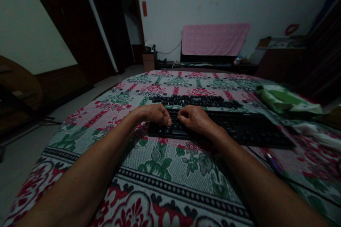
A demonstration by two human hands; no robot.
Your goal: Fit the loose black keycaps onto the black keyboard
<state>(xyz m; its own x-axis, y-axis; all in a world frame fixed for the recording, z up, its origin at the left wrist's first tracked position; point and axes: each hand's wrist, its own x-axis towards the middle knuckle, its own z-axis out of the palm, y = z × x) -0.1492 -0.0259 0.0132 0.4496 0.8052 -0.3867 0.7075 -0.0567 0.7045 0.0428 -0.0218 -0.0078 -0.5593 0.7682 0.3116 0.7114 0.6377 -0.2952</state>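
A black keyboard [255, 127] lies flat on the table, its left part under my hands. My left hand [157, 114] is closed, fingers curled down onto the keyboard's left end. Beside it, my right hand [196, 117] has thumb and fingers drawn together in a pinch just above the keys. Whatever either hand may hold is too small and dark to make out. Behind the keyboard, loose black keycaps [197, 100] are spread in a long band.
A patterned red, green and white tablecloth [160, 152] covers the table. To the right are a green and white soft pack [287, 101], crumpled white tissue [317, 134], a pen-like purple object [274, 163] and a dark cable [306, 186]. A pink cloth [214, 39] hangs by the far wall.
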